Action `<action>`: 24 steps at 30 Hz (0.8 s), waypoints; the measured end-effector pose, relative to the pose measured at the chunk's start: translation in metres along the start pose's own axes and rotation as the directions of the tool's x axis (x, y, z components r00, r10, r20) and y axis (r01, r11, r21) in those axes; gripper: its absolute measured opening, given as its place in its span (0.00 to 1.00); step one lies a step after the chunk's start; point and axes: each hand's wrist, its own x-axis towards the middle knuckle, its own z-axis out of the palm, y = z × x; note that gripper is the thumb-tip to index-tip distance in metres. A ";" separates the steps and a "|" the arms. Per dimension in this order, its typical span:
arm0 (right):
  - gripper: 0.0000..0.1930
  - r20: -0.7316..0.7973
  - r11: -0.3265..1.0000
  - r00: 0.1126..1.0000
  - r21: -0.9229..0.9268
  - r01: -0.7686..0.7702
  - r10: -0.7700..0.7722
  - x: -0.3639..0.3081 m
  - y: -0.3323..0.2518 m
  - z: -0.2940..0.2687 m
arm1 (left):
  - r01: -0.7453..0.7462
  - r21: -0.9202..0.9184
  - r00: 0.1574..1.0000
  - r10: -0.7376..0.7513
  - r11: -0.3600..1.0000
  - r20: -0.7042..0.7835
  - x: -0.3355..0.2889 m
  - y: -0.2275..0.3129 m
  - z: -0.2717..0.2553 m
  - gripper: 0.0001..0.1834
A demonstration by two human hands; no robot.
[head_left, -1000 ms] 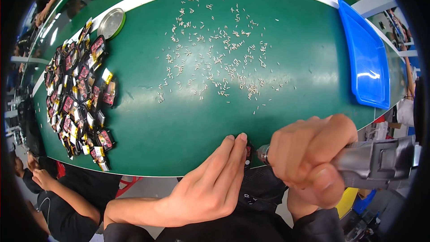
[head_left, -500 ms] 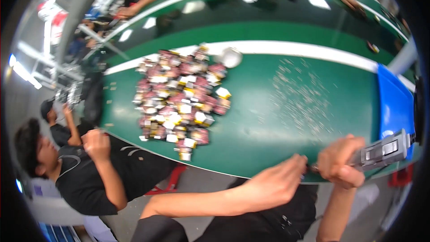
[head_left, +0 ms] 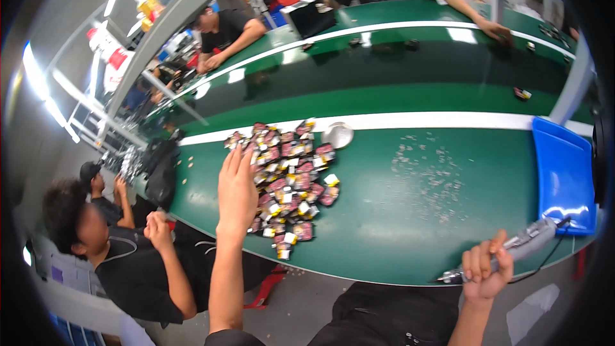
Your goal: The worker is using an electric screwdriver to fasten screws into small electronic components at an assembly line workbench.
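My right hand (head_left: pixel 485 265) is wrapped round a grey electric screwdriver (head_left: pixel 535 236), whose tip points left near the table's front edge. A black cable runs from its back end. My left hand (head_left: pixel 237 192) reaches forward with fingers stretched out, over the left side of a pile of small dark parts (head_left: pixel 291 186) with pink, yellow and white faces. Its fingertips are at the far left of that pile; whether they touch a part I cannot tell. Many tiny pale bits (head_left: pixel 435 176) lie scattered on the green table (head_left: pixel 378 218), right of the pile.
A blue tray (head_left: pixel 564 173) stands at the right end of the table. Behind the pile sits a round metal dish (head_left: pixel 337 134). Beyond a white rail runs a dark conveyor belt (head_left: pixel 384 67) carrying a few parts. A person in black (head_left: pixel 141 269) sits at my left; others work across the belt.
My left hand has left the screwdriver's tip and swung left and forward to the pile. My right hand has lowered slightly, still gripping the screwdriver. The view has tilted up.
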 end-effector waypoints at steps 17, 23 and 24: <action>0.05 -0.073 0.994 0.994 0.075 -0.081 0.086 -0.001 -0.006 -0.006 | -0.463 -0.295 0.835 0.523 0.836 0.171 0.015 0.165 0.048 0.10; 0.04 -0.138 0.986 0.984 0.137 -0.091 0.110 -0.012 -0.014 -0.014 | -0.249 -0.398 0.914 0.350 0.883 0.205 0.018 0.185 0.046 0.03; 0.03 -0.162 0.966 0.971 0.220 -0.137 0.175 -0.013 -0.010 -0.015 | -0.143 -0.441 0.938 0.264 0.886 0.226 0.010 0.187 0.038 0.04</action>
